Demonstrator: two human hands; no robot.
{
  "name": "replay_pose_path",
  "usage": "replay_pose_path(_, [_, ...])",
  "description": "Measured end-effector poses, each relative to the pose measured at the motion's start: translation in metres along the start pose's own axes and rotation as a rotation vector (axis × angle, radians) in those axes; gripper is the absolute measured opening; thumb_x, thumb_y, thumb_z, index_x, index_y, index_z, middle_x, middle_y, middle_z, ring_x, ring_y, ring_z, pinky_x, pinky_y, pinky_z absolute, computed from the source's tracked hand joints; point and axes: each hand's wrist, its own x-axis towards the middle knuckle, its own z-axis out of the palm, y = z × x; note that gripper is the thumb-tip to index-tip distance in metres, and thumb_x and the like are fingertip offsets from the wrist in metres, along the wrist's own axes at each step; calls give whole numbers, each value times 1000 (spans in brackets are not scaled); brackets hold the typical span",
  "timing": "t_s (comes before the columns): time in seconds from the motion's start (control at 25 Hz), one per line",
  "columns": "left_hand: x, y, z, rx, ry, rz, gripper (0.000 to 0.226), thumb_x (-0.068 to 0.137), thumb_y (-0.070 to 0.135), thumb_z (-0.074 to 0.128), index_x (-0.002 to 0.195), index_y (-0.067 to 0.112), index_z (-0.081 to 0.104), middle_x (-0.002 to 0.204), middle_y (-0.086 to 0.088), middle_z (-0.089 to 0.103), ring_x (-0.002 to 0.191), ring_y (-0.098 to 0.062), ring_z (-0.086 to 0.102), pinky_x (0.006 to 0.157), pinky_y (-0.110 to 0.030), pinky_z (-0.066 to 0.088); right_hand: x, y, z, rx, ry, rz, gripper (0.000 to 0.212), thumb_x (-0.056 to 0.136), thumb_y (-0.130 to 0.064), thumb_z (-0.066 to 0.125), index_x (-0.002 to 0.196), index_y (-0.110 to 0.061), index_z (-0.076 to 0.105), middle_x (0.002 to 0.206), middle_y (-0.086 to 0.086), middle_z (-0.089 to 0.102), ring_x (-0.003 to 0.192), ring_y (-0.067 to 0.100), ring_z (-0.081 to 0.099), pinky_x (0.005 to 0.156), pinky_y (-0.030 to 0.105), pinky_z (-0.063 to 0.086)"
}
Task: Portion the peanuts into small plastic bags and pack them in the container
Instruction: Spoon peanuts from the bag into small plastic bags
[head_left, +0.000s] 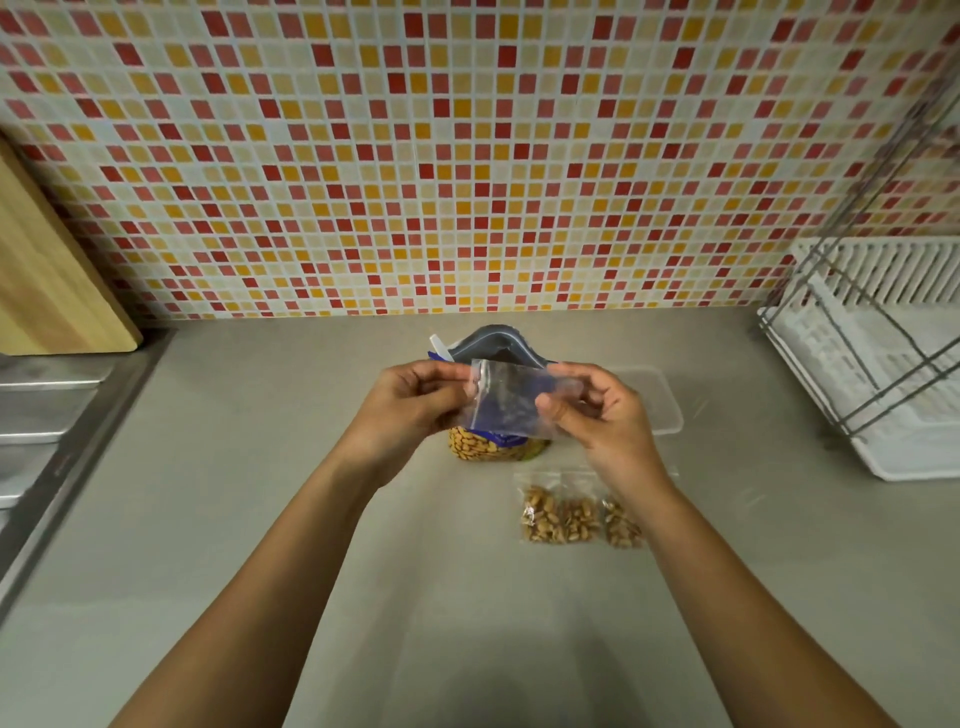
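Note:
An empty small clear plastic bag (511, 397) is held up between both hands above the counter. My left hand (415, 402) pinches its left edge and my right hand (592, 410) pinches its right edge. Behind and below it stands the open peanut bag (491, 447), with a white scoop handle (439, 347) sticking out of its top. Three small bags filled with peanuts (576, 517) lie side by side on the counter just under my right wrist. A clear plastic container (660, 397) sits to the right of the peanut bag, partly hidden by my right hand.
A white dish rack with a wire frame (878, 374) stands at the right edge. A wooden cutting board (47, 280) leans against the tiled wall at left, above a steel sink edge (57, 431). The grey counter (415, 597) stretches toward me.

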Motion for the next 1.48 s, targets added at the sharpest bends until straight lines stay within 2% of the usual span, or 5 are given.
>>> replay_pose_path(0.24, [10,12,4,584,227,186,17,86,7,60,100,10,70,83,1,66,75,-9,62,68,-22,54,13,-10,-4,109,-52,96,49,87,-7,57,128,-31,46,88,-1,75,85,11,70,71,20,57])
replay_pose_path(0.44, [13,20,-1,540,258,151,10,87,10,60,93,14,68,77,5,66,73,-10,63,61,-19,52,12,-17,-7,-575,-34,-149,76,80,-42,66,143,-33,24,150,-8,28,135,7,29,108,25,28])
replay_pose_path(0.8, [12,29,18,666,175,252,8,81,10,65,82,12,72,69,3,68,60,-2,64,56,-10,50,25,-22,14,-1193,-128,-506,81,69,-65,63,135,-23,45,132,-1,53,123,20,44,109,36,22])
replay_pose_path(1.08, [18,25,7,549,331,260,27,86,37,60,108,21,62,97,8,62,78,-1,60,60,-14,43,18,-18,3,-537,-30,-240,48,70,-38,78,113,-30,58,105,-20,60,97,-6,54,79,6,42])
replay_pose_path(1.48, [51,1,0,875,412,255,27,90,28,58,104,8,67,105,-9,68,86,-12,52,60,-21,38,26,16,-8,-268,23,29,47,72,-39,76,113,-30,57,114,-9,64,106,13,60,89,38,54])
